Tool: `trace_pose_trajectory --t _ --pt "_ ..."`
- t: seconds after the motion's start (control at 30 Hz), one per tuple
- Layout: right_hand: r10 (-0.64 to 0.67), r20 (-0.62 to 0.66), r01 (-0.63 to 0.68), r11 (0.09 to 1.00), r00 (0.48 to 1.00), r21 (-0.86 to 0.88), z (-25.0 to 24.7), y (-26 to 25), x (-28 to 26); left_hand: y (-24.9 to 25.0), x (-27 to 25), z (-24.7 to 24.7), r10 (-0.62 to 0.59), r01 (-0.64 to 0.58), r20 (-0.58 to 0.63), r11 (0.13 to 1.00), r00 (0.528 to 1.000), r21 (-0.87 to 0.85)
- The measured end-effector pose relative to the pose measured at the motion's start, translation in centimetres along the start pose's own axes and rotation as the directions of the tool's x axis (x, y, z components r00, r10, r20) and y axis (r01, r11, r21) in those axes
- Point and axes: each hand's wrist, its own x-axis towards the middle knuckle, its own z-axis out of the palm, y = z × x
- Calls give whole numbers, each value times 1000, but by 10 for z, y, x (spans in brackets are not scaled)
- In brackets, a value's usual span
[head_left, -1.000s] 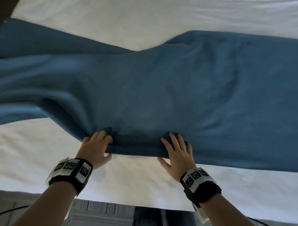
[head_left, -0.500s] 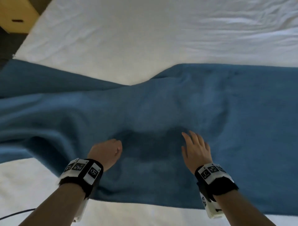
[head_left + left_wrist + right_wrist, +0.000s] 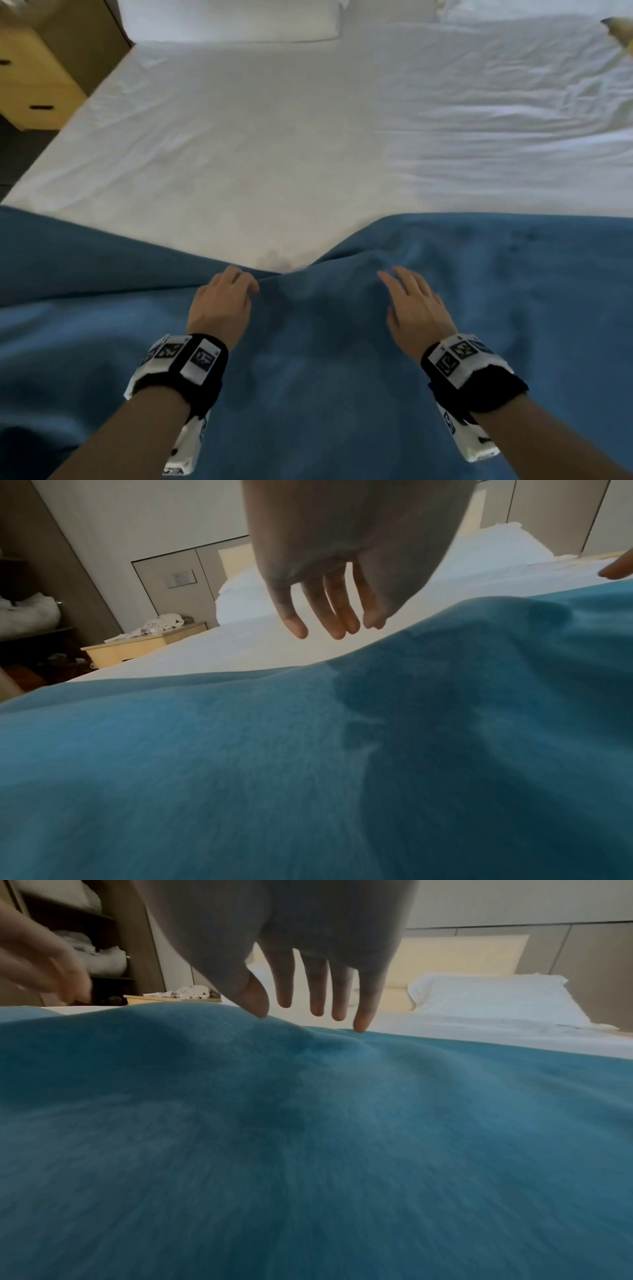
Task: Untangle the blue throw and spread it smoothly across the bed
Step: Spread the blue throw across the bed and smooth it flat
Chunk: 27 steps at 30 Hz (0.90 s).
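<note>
My left hand (image 3: 219,305) and right hand (image 3: 416,308) both hang with fingers loosely spread and holding nothing, just over the far edge of the blue throw (image 3: 342,394), either side of the notch where that edge dips toward me. The left fingertips (image 3: 337,628) are clear of the cloth; the right fingertips (image 3: 361,1023) seem to graze it. The throw covers the foot of the bed (image 3: 274,137), its middle humped. I judge the step as spreading: next I should pinch the edge at the notch and draw it toward the head. Count: one throw, two hands, two pillows, of which one pillow (image 3: 229,20) lies at the head-left corner.
</note>
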Motion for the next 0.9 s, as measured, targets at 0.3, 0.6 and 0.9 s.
trace_pose_trajectory --t 0.3,0.6,0.9 --pt "-10 50 7 998 999 62 0 -39 94 -33 71 30 107 -101 85 992 991 -74" --pt "-14 131 51 958 991 -281 10 -56 122 -38 85 28 217 -262 302 957 929 121" --pt "45 45 -37 986 998 -164 -5 -47 124 -34 96 7 137 -169 145 956 980 241"
